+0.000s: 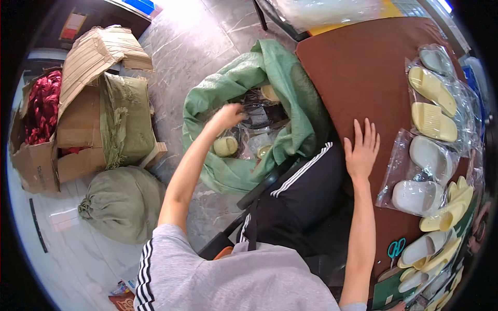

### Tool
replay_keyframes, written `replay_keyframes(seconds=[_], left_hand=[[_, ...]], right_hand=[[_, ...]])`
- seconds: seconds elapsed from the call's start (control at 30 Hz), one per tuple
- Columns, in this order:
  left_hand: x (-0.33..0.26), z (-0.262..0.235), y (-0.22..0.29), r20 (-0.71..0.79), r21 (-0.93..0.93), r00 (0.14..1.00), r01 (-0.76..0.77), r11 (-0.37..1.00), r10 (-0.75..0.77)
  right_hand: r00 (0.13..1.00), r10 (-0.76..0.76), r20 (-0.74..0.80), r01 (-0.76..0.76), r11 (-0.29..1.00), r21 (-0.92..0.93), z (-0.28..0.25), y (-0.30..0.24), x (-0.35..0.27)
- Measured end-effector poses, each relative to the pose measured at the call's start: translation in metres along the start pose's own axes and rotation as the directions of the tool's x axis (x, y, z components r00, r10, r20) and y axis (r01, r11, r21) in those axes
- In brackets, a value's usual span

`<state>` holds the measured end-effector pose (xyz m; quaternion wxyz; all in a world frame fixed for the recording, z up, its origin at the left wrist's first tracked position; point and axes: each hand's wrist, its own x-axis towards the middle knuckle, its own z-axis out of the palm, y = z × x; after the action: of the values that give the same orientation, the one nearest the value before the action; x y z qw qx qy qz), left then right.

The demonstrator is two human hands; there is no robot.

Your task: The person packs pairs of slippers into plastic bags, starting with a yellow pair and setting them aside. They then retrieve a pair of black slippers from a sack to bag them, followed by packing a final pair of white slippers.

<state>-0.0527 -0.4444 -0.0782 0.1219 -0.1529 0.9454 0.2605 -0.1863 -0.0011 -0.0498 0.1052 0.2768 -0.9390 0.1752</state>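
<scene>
My left hand (228, 117) reaches into the mouth of a green woven sack (212, 87) on the floor. Its fingers are blurred, so their grip cannot be made out. Just beside them lies a dark plastic-wrapped item (263, 115). A yellow-green slipper (225, 146) and other bagged slippers sit lower in the sack. On the brown-covered table (342, 67), my right hand (362, 149) rests flat with its fingers spread and nothing in them. To its right is a clear bag with a pair of white slippers (418, 196).
Yellow slippers (433, 91) in clear bags line the table's right side, with loose slippers (447, 211) nearer me. Teal-handled scissors (396, 248) lie nearby. At left stand an opened carton (78, 137) with red contents and a tied grey-green sack (124, 202). A chair is under me.
</scene>
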Motion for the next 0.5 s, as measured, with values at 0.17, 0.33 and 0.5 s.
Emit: replay_keyframes(seconds=[0.17, 0.33, 0.5], left_hand=[[-0.029, 0.109, -0.109, 0.262, 0.633, 0.897, 0.12, 0.765, -0.357], [0.026, 0.13, -0.132, 0.294, 0.845, 0.926, -0.136, 0.517, -0.237], [0.075, 0.148, -0.134, 0.428, 0.894, 0.795, -0.304, 0.328, -0.43]], right_hand=[[0.996, 0.03, 0.081, -0.026, 0.999, -0.043, -0.002, 0.002, 0.003], [0.986, 0.048, 0.158, -0.033, 0.995, -0.095, 0.0, 0.004, 0.007], [0.978, 0.067, 0.2, -0.045, 0.993, -0.114, 0.004, 0.011, 0.006]])
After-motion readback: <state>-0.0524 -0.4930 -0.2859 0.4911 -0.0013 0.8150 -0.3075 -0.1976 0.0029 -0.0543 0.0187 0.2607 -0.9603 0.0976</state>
